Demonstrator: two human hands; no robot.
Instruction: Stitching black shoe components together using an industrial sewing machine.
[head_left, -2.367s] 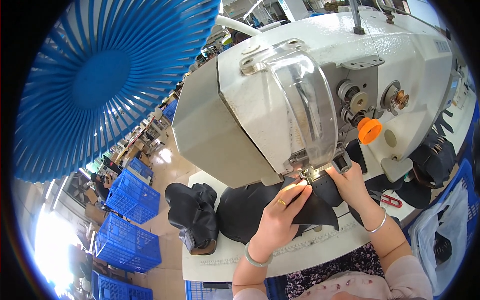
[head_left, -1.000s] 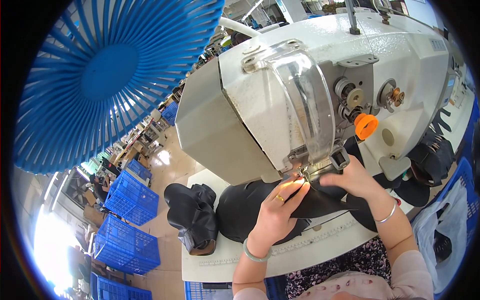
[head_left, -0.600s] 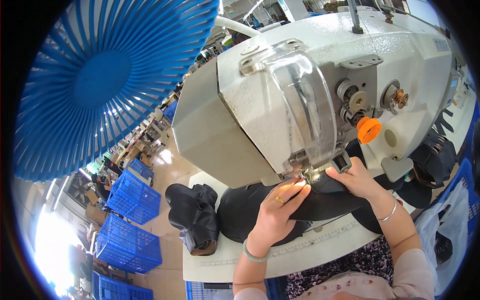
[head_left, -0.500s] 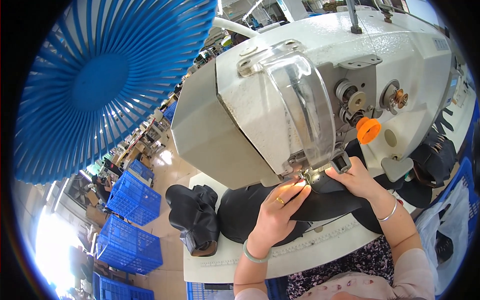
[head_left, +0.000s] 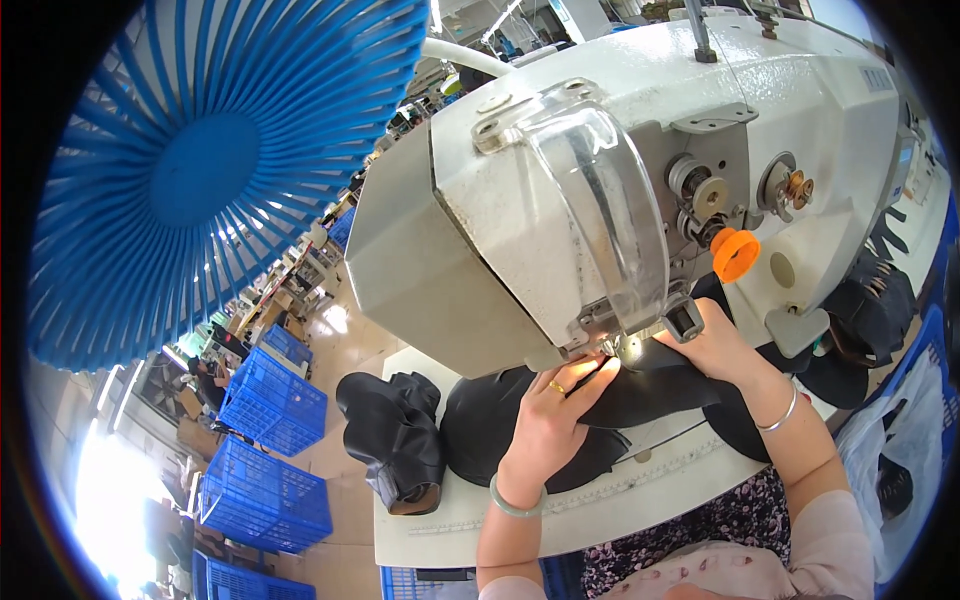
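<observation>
A large white sewing machine point(head_left: 475, 215) stands over its table, its lamp lighting the sewing spot point(head_left: 630, 347). Under the machine head lies a black leather-like piece point(head_left: 655, 397) with a curved edge. My left hand point(head_left: 548, 425), with a gold ring, has its fingers closed on the piece just left of the presser foot; the fingertips are partly hidden by the machine. On the other side, my right hand point(head_left: 712, 345) grips the piece, its fingers mostly out of sight. The needle tip cannot be made out.
Another black leather-like bundle point(head_left: 395, 435) rests at the table's left, and more dark pieces point(head_left: 868, 310) lie right. A blue fan point(head_left: 205, 170) fills the upper left. Blue crates point(head_left: 265, 495) stand on the floor. A clear plastic bag point(head_left: 880, 460) hangs at right.
My right hand has shifted slightly up beside the presser foot, and the black piece has moved a little with it. My left hand stays by the foot. The whole view has shifted slightly.
</observation>
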